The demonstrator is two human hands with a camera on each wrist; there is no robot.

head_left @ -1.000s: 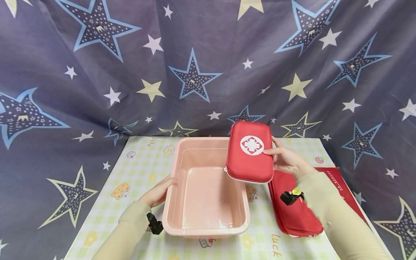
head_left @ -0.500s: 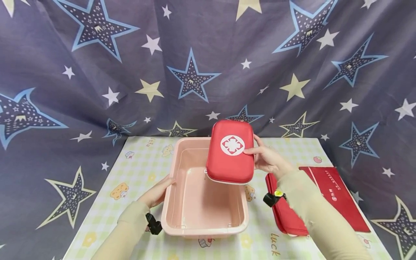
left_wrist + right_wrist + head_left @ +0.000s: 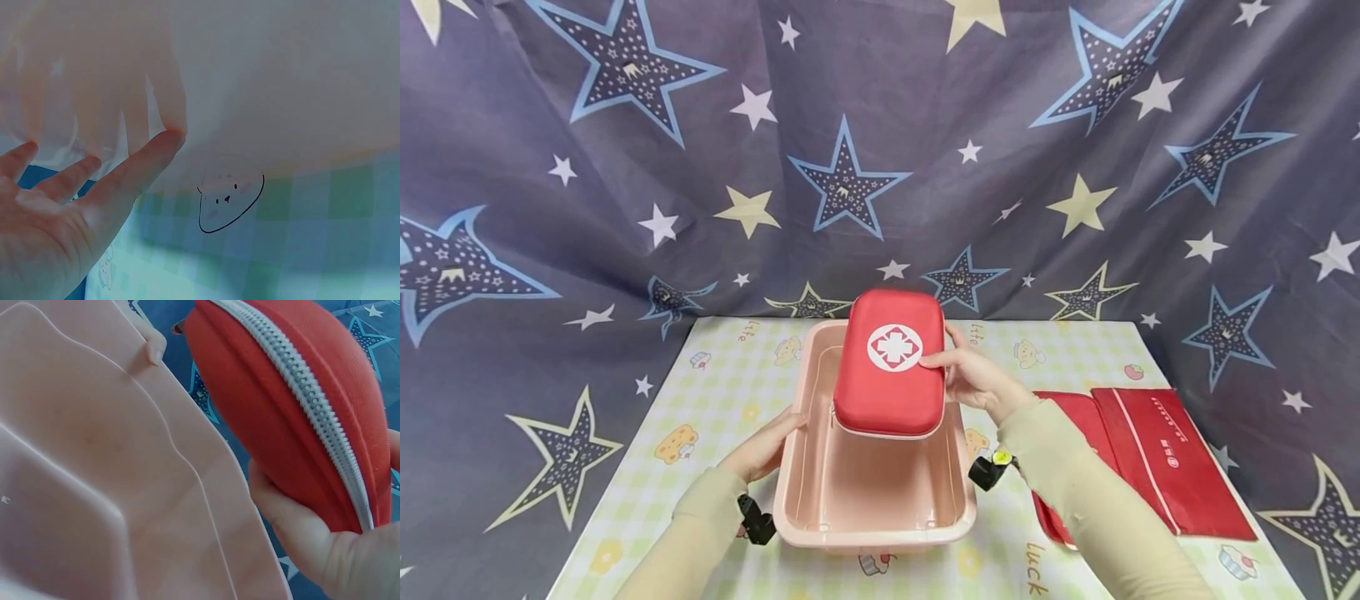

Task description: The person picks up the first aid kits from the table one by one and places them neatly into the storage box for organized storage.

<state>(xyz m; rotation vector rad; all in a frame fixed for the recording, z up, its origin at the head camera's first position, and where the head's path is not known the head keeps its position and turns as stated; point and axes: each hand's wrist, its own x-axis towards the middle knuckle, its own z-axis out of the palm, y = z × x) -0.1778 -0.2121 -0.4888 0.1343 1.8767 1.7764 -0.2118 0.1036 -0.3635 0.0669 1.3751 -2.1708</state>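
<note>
A zipped red first-aid case [image 3: 887,404], white-marked on its front, hangs tilted above an upright, open-topped pink basin [image 3: 898,538].

Cream fabric-sleeved L arm [image 3: 688,533] & cream fabric-sleeved R arm [image 3: 1090,492] reach fwd, hands apart. L bare hand [image 3: 766,446] grips w/ thumb on top, fingers [image 3: 134,172] extended, spread below it. R bare hand [image 3: 976,379], to L hand's right & higher in head view, grips w/ thumb in front, fingers mostly hidden behind.
</note>
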